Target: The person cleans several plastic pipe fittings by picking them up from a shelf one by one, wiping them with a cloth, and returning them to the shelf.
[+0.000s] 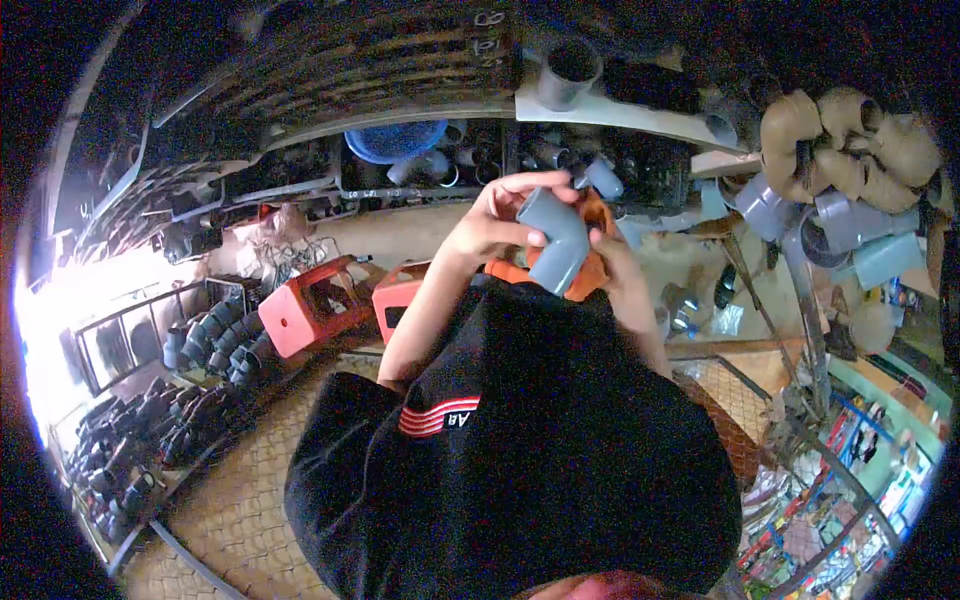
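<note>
A grey pipe elbow (562, 245) is in front of the person's chest, up above the black shirt (570, 420). It sits between the thumb and the fingers of the left hand (484, 228). Those fingers are bent around it, with only a narrow gap that the pipe fills. The thumb presses on its side, and the pointing finger reaches over its top end. The low end sticks out below the thumb.

The right hand (620, 262) is just beside the pipe elbow, next to some crumpled orange stuff (592, 280). Its thumb tip is close to the pipe's bend. Most of its fingers are hidden, so I can't tell how wide they are or if they hold anything.

Red stools (290, 315) stand to the left. A blue basket (400, 148) is farther ahead, and brown pipe elbows (790, 128) hang at the right.
</note>
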Motion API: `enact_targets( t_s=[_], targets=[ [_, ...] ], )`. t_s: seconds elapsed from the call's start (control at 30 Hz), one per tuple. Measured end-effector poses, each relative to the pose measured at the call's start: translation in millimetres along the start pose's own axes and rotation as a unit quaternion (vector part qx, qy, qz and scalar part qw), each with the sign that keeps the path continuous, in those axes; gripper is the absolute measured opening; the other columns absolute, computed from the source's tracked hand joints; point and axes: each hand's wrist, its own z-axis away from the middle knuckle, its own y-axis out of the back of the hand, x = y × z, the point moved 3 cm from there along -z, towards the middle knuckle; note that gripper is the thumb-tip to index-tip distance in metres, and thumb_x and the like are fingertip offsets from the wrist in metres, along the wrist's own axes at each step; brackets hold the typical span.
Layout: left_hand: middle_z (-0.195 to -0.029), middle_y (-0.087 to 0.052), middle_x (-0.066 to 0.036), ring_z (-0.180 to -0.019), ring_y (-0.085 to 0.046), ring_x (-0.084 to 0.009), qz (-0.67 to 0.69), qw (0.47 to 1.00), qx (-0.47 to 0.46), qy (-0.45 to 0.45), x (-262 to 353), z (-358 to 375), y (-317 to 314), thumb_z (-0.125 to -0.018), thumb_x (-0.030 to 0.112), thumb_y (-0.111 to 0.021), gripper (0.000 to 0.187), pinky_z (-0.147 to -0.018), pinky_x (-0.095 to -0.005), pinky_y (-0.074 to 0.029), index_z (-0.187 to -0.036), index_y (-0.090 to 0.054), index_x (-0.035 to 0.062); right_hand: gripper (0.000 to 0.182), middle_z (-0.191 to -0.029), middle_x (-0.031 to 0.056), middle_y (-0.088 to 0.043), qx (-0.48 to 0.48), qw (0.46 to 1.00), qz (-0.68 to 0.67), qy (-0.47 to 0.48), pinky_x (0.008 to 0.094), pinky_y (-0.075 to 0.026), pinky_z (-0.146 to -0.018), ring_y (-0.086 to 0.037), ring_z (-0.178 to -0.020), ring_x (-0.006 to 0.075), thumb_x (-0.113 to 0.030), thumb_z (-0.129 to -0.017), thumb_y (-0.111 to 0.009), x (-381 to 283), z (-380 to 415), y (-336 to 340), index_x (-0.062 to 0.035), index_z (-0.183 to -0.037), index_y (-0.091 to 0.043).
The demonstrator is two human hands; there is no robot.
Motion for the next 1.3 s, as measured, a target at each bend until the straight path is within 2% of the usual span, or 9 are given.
enact_targets(
  t_s=[0.13, 0.23, 0.43, 0.5, 0.7, 0.8, 0.93, 1.13, 1.3],
  targets=[
    [-0.113, -0.062, -0.011, -0.101, -0.058, -0.0150, -0.339, 0.917, 0.202, -0.064, 7, 6, -2, -0.081, 0.011, -0.070, 0.047, -0.091, -0.0290, -0.045, -0.123, -0.052, -0.0024, 0.067, -0.125, 0.0102, -0.053, -0.025, 0.998, 0.036, 0.052, 0.0390, -0.040, -0.100, -0.052, -0.115, 0.0223, -0.016, -0.078, -0.070, -26, 10, -48, -0.0065, -0.136, -0.037],
    [-0.111, -0.062, -0.011, -0.098, -0.058, -0.0123, -0.298, 0.941, 0.163, 0.011, 3, 11, 1, -0.083, 0.012, -0.068, 0.044, -0.088, -0.0270, -0.045, -0.122, -0.053, -0.0022, 0.065, -0.119, 0.0077, -0.055, 0.015, 0.990, 0.099, 0.102, 0.0377, -0.044, -0.096, -0.055, -0.109, 0.0202, -0.009, -0.073, -0.075, -18, -1, -33, -0.0063, -0.129, -0.042],
    [-0.099, -0.059, -0.019, -0.095, -0.059, -0.0274, -0.575, 0.812, 0.097, -0.027, -11, 13, -21, -0.054, 0.038, -0.089, 0.084, -0.085, -0.0338, -0.046, -0.111, -0.047, -0.0082, 0.041, -0.095, 0.0024, -0.060, 0.207, 0.933, 0.218, 0.201, 0.0285, -0.050, -0.077, -0.059, -0.088, 0.0122, -0.012, -0.072, -0.080, -12, -7, -19, -0.0066, -0.104, -0.056],
    [-0.114, -0.056, -0.013, -0.102, -0.055, -0.0185, -0.530, 0.835, 0.145, 0.036, -15, 15, -24, -0.062, 0.027, -0.087, 0.085, -0.092, -0.0326, -0.044, -0.126, -0.041, -0.0045, 0.031, -0.092, 0.0007, -0.060, 0.198, 0.932, 0.227, 0.202, 0.0275, -0.048, -0.078, -0.059, -0.088, 0.0114, -0.015, -0.077, -0.076, -16, -6, -25, -0.0049, -0.099, -0.058],
    [-0.086, -0.061, -0.002, -0.071, -0.057, -0.0109, -0.071, 0.979, 0.187, 0.046, -18, 21, 6, -0.087, 0.028, -0.065, 0.038, -0.065, -0.0257, -0.048, -0.109, -0.053, -0.0004, 0.033, -0.096, 0.0063, -0.059, 0.338, 0.870, 0.083, 0.348, 0.0337, -0.048, -0.081, -0.058, -0.089, 0.0157, -0.029, -0.087, -0.062, -27, 13, -13, -0.0068, -0.109, -0.053],
    [-0.080, -0.057, -0.001, -0.065, -0.054, -0.0102, -0.193, 0.965, 0.177, 0.033, -10, 19, -1, -0.090, 0.031, -0.061, 0.036, -0.059, -0.0257, -0.045, -0.108, -0.053, 0.0017, 0.052, -0.112, 0.0154, -0.054, 0.180, 0.885, -0.050, 0.426, 0.0476, -0.042, -0.094, -0.054, -0.106, 0.0284, -0.047, -0.090, -0.045, -43, 17, -33, -0.0014, -0.116, -0.048],
    [-0.092, -0.060, -0.005, -0.077, -0.057, -0.0111, -0.118, 0.961, 0.239, 0.072, -15, 15, -9, -0.095, 0.035, -0.051, 0.038, -0.069, -0.0243, -0.047, -0.115, -0.050, 0.0019, 0.056, -0.123, 0.0164, -0.048, 0.051, 0.912, 0.122, 0.388, 0.0457, -0.039, -0.099, -0.051, -0.112, 0.0273, -0.045, -0.088, -0.048, -37, 16, -74, -0.0003, -0.122, -0.043],
    [-0.108, -0.060, -0.007, -0.100, -0.056, -0.0117, -0.184, 0.946, 0.266, -0.003, -27, 14, 1, -0.100, 0.033, -0.040, 0.041, -0.089, -0.0257, -0.043, -0.118, -0.051, -0.0017, 0.050, -0.114, 0.0090, -0.059, 0.124, 0.769, 0.535, 0.328, 0.0354, -0.040, -0.098, -0.055, -0.109, 0.0214, -0.017, -0.070, -0.077, -20, -4, -74, -0.0026, -0.113, -0.054],
    [-0.111, -0.060, -0.006, -0.101, -0.054, -0.0104, -0.247, 0.955, 0.164, -0.019, -7, 20, -7, -0.100, 0.027, -0.039, 0.037, -0.090, -0.0255, -0.043, -0.121, -0.051, -0.0020, 0.053, -0.105, 0.0052, -0.063, -0.017, 0.962, 0.264, 0.072, 0.0323, -0.046, -0.091, -0.060, -0.098, 0.0165, -0.014, -0.067, -0.081, -15, -4, -51, -0.0030, -0.112, -0.056]
  ],
)
